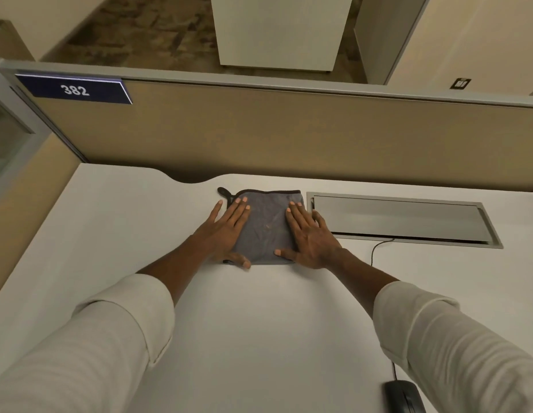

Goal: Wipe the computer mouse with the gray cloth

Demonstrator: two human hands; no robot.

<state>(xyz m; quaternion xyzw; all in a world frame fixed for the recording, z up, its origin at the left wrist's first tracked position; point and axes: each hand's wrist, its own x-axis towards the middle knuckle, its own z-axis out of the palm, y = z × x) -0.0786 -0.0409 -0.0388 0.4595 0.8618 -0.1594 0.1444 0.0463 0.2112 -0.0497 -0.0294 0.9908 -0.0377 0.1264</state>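
A folded gray cloth (266,226) with a dark hem and a small loop lies flat on the white desk (110,234), near its far edge. My left hand (228,231) rests palm down on the cloth's left side, fingers spread. My right hand (308,235) presses flat on its right side, fingers apart too. Neither hand grips anything. The black computer mouse (400,396) sits at the near right of the desk, partly under my right sleeve, far from both hands. Its thin black cable (375,248) runs back toward the desk hatch.
A gray metal cable hatch (408,217) is set into the desk just right of the cloth. A tan partition (259,138) with a blue sign reading 382 stands behind the desk. A curved notch cuts the desk's back edge at left.
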